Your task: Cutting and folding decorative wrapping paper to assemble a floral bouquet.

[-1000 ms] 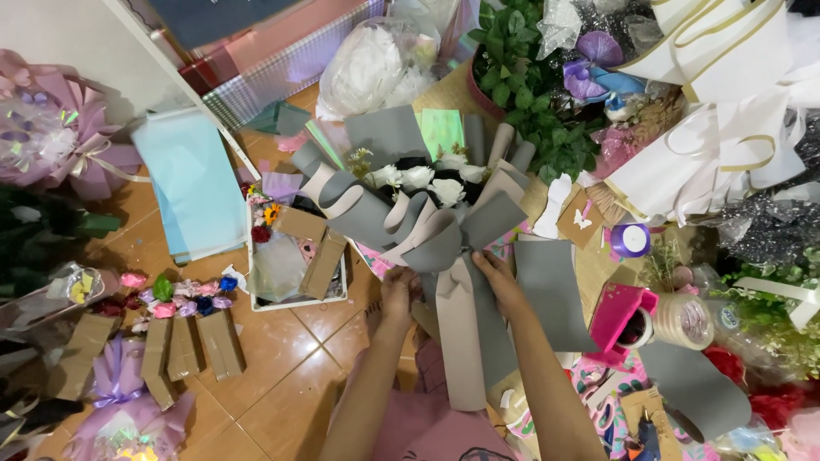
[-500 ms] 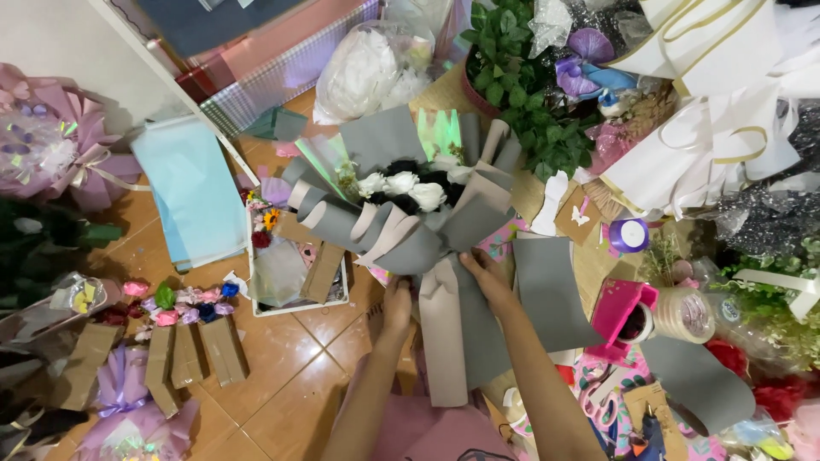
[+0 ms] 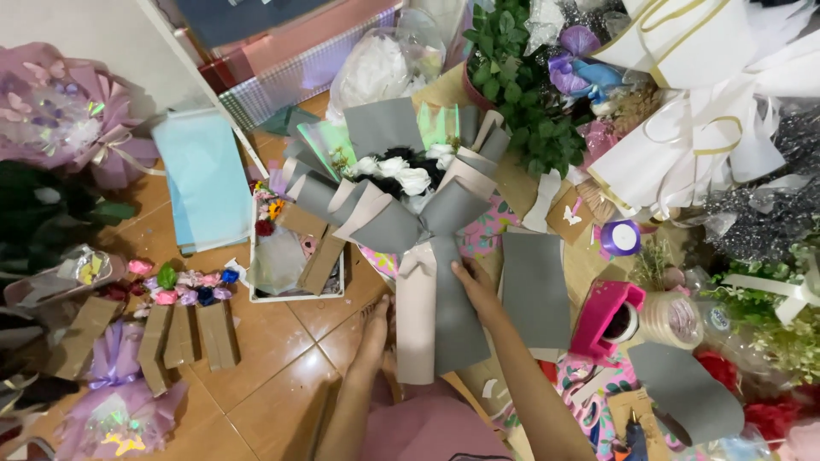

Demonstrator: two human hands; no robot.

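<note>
We hold a bouquet (image 3: 410,213) of white and black flowers, wrapped in overlapping grey and beige paper sheets, upright over the tiled floor (image 3: 265,376) so its open top faces us and the folds stay fanned. Our right hand (image 3: 478,290) presses against the grey sheet at the handle's right edge, fingers closed on the wrap. Our left hand (image 3: 376,329) reaches in from below on the other side; the paper hides its fingers, so we cannot tell its grip. Loose grey sheets (image 3: 534,290) lie just right of the bouquet, a pink tape dispenser (image 3: 606,316) beyond them.
</note>
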